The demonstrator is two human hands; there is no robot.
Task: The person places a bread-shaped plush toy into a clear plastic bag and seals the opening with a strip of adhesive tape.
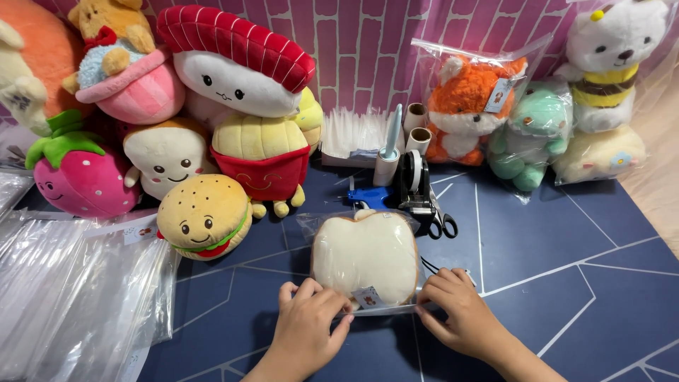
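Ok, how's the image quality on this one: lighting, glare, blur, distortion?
Head view: even, bright light with soft shadows under the left hand and right hand; white glare streaks on the empty bags and on the bagged fox; the toast plush is sharp; wide-angle bending shows at the edges, where the corner toys look stretched.

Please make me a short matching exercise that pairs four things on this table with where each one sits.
Things:
1. toast plush
2. burger plush
3. scissors
4. fox plush

Places:
A. in a sealed bag by the brick wall
B. in a clear bag between both hands
C. right of the tape dispenser
D. beside the stack of empty bags

Pairs: 1-B, 2-D, 3-C, 4-A
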